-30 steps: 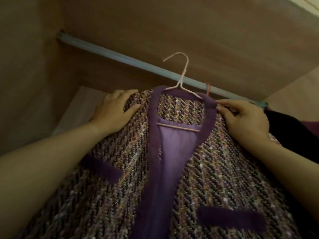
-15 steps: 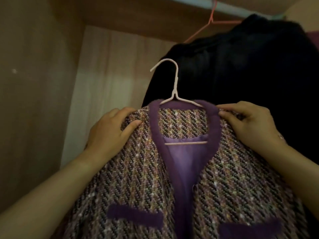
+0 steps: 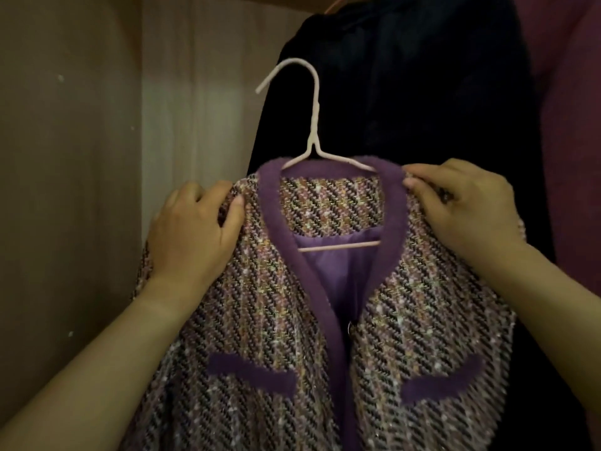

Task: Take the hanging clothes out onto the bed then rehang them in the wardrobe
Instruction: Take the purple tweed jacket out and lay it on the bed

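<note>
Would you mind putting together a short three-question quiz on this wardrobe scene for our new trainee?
1. True or false: the hook of the pale hanger rests on a rail in this view.
2. Where does each hand grip the tweed jacket? A) the pockets B) the shoulders C) the hem
3. What hangs directly behind the jacket?

Key
1. False. The hook is free in the air; no rail shows in this view.
2. B. The left hand grips one shoulder and the right hand the other.
3. A dark garment, on an orange hanger barely visible at the top edge.
</note>
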